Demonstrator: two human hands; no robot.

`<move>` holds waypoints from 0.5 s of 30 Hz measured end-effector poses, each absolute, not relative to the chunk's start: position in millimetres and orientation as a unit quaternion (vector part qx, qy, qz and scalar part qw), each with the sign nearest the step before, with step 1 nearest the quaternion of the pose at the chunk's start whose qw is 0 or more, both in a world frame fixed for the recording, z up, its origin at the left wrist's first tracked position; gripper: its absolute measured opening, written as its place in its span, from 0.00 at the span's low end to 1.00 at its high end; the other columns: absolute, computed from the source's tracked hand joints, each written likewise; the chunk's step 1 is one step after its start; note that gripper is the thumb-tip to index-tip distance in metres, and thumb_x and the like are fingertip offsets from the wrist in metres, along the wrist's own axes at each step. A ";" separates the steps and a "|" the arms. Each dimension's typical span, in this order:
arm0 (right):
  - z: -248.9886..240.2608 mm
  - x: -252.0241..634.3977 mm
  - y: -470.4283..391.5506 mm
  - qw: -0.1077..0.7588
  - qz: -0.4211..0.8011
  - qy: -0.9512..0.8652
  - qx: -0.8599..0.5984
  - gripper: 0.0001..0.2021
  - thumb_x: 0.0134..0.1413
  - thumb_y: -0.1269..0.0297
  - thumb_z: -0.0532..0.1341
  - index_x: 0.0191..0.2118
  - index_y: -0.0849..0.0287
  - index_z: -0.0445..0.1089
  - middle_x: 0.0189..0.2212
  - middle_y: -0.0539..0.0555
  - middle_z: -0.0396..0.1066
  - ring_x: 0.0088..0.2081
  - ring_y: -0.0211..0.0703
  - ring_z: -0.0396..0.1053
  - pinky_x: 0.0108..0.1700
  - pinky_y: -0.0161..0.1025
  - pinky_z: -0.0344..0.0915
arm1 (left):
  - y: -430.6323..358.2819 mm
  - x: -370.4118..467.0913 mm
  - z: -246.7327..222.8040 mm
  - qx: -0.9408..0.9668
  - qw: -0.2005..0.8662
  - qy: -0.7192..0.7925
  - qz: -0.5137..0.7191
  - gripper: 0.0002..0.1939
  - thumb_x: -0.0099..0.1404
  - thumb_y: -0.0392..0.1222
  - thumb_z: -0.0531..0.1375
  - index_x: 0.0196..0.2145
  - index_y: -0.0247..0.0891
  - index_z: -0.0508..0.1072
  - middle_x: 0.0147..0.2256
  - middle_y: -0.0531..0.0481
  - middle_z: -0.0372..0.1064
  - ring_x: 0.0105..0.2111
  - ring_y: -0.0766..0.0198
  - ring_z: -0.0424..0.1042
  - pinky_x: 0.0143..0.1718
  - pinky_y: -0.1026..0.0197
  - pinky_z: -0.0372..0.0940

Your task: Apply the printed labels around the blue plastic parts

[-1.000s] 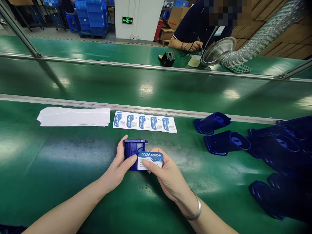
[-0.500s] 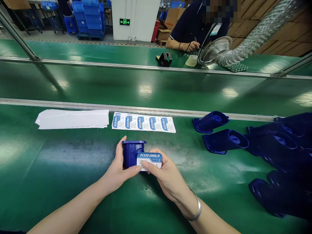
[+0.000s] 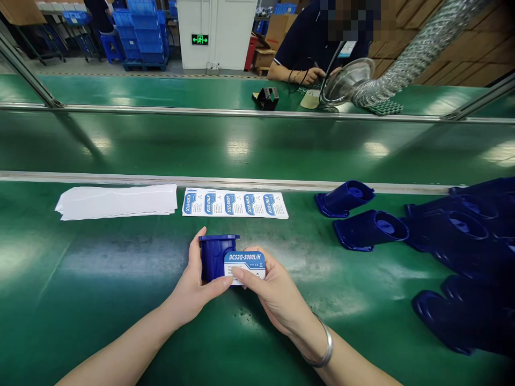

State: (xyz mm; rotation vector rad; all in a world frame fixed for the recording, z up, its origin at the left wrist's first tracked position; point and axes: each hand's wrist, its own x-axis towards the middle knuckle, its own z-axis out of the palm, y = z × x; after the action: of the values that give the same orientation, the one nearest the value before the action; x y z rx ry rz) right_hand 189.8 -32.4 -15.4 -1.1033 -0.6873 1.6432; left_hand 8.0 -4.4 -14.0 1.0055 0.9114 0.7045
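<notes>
In the head view, the left hand (image 3: 196,287) holds the dark blue housing (image 3: 213,257) clamped between its thumb and fingers, above the green bench (image 3: 120,311). The right hand (image 3: 273,287) pinches the label (image 3: 244,267) between thumb and fingers; the label overlaps the right side of the housing. The two thumbs point to each other and are very near. Both forearms come up from the lower edge, slanting inward. Bare bench lies between them, and also from the right hand to the blue parts (image 3: 370,229) on the right. Behind the hands, the label sheets (image 3: 235,203) and the white paper strips (image 3: 116,202) lie near the pale rail (image 3: 298,185).
</notes>
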 end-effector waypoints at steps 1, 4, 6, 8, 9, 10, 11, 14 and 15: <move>-15.4 189.7 -32.3 0.500 0.681 -0.283 -0.454 0.21 0.48 0.53 0.78 0.36 0.57 0.69 0.30 0.48 0.69 0.32 0.39 0.63 0.37 0.35 0.61 | -4.4 7.9 -13.7 0.457 0.721 0.414 0.318 0.52 0.64 0.48 0.67 0.71 0.53 0.34 0.68 0.41 0.51 0.66 0.43 0.57 0.65 0.42 0.56; -15.8 189.8 -32.1 0.502 0.683 -0.280 -0.450 0.21 0.48 0.53 0.78 0.38 0.57 0.69 0.31 0.48 0.70 0.34 0.40 0.65 0.39 0.35 0.62 | -4.8 7.7 -12.6 0.462 0.718 0.416 0.314 0.53 0.64 0.48 0.67 0.71 0.54 0.33 0.68 0.42 0.51 0.66 0.43 0.56 0.65 0.43 0.57; -16.1 190.1 -32.3 0.502 0.683 -0.281 -0.450 0.21 0.49 0.53 0.77 0.38 0.57 0.69 0.32 0.48 0.70 0.34 0.40 0.65 0.40 0.35 0.62 | -5.0 7.7 -11.5 0.463 0.717 0.416 0.314 0.52 0.64 0.49 0.67 0.71 0.54 0.33 0.69 0.41 0.50 0.66 0.44 0.57 0.65 0.43 0.57; -16.2 190.2 -32.5 0.498 0.683 -0.281 -0.454 0.21 0.49 0.53 0.77 0.39 0.57 0.69 0.32 0.49 0.70 0.35 0.40 0.65 0.39 0.36 0.63 | -5.1 7.8 -10.4 0.464 0.717 0.417 0.311 0.52 0.65 0.49 0.66 0.71 0.54 0.33 0.68 0.41 0.50 0.65 0.43 0.58 0.65 0.42 0.58; -16.3 190.1 -32.6 0.497 0.683 -0.281 -0.456 0.21 0.49 0.53 0.77 0.39 0.57 0.68 0.32 0.49 0.70 0.34 0.40 0.65 0.39 0.36 0.63 | -5.1 7.9 -9.8 0.464 0.717 0.418 0.310 0.52 0.65 0.49 0.66 0.71 0.54 0.33 0.68 0.41 0.50 0.65 0.43 0.58 0.65 0.42 0.58; -16.3 190.0 -32.7 0.496 0.683 -0.279 -0.457 0.21 0.48 0.53 0.77 0.39 0.57 0.68 0.32 0.49 0.70 0.34 0.40 0.65 0.39 0.36 0.63 | -5.1 7.9 -9.3 0.463 0.717 0.419 0.309 0.52 0.65 0.49 0.66 0.71 0.54 0.33 0.68 0.41 0.51 0.65 0.43 0.58 0.65 0.41 0.58; -16.3 189.8 -32.7 0.497 0.683 -0.277 -0.457 0.22 0.48 0.53 0.77 0.39 0.57 0.68 0.32 0.49 0.70 0.34 0.41 0.65 0.39 0.36 0.63 | -5.1 7.9 -9.0 0.462 0.718 0.420 0.308 0.52 0.65 0.49 0.66 0.71 0.54 0.33 0.68 0.41 0.51 0.65 0.43 0.58 0.65 0.41 0.58; -16.7 189.5 -32.4 0.503 0.682 -0.274 -0.455 0.22 0.47 0.53 0.78 0.39 0.56 0.68 0.32 0.49 0.70 0.34 0.41 0.65 0.39 0.36 0.63 | -4.9 7.7 -8.5 0.459 0.719 0.422 0.308 0.52 0.65 0.49 0.66 0.71 0.55 0.33 0.69 0.42 0.50 0.65 0.43 0.58 0.65 0.41 0.57; -16.9 189.5 -32.3 0.505 0.681 -0.274 -0.454 0.22 0.47 0.53 0.78 0.39 0.56 0.68 0.32 0.49 0.70 0.34 0.41 0.65 0.39 0.36 0.63 | -4.8 7.7 -8.6 0.458 0.719 0.421 0.309 0.52 0.65 0.49 0.67 0.71 0.55 0.33 0.69 0.42 0.50 0.65 0.43 0.58 0.65 0.41 0.57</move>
State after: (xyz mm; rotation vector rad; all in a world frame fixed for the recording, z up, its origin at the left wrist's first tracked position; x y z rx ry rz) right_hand 189.5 -32.3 -16.9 -1.0954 -0.6604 1.6445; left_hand 7.7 -4.8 -8.6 1.0136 0.9311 0.6822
